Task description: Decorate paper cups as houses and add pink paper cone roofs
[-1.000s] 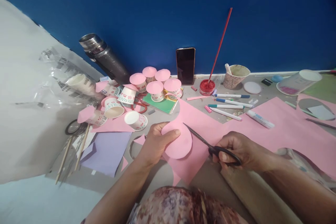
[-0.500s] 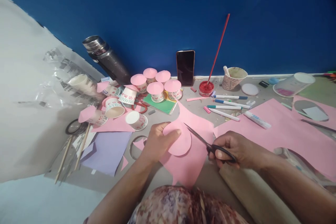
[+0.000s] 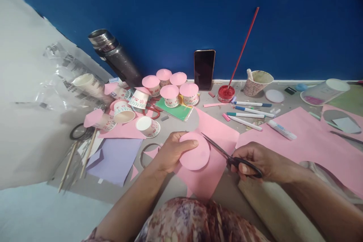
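A pink paper disc (image 3: 195,155) sits just below frame centre, pinched at its left rim by the left hand (image 3: 170,152), thumb on top, fingers beneath. It looks thin, light and floppy, likely to crease, so a grip near the rim close to the cut seems best. The right hand (image 3: 262,162), fingers closed through the handles, holds black scissors (image 3: 227,152) with the blades narrowly parted at the disc's right edge. Beneath lies a pink sheet (image 3: 309,141). Capped paper cups (image 3: 169,96), markers (image 3: 246,112) and a red paint pot (image 3: 226,93) crowd the upper middle; freer room lies at the lower left.
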Available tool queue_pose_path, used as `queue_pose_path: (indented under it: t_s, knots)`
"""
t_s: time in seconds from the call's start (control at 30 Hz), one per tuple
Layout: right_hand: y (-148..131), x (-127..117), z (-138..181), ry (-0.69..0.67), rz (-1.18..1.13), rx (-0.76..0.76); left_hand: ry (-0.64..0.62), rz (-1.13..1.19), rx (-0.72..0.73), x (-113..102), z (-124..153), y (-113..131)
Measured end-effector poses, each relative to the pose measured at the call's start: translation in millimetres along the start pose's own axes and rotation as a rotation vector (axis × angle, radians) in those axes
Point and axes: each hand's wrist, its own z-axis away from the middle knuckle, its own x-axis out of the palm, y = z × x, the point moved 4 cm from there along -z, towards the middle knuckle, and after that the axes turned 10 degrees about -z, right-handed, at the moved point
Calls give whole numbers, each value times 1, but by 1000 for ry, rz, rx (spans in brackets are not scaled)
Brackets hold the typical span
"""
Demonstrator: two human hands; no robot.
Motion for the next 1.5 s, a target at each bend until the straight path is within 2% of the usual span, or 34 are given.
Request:
queue_pose_path:
  t_s: [0.33,0.77,1.23,1.5]
  knots:
    - [-3,1,1,12,27,13,-20,-69,-34,1,0,0]
    - [-4,1,1,35,95,37,-53,-191,7,-2,2,0]
    - [0,-1,-1,14,85,-11,-33,-208,22,-1,5,3]
    - [0,1,1,12,102,21,-79,-202,4,-3,5,3]
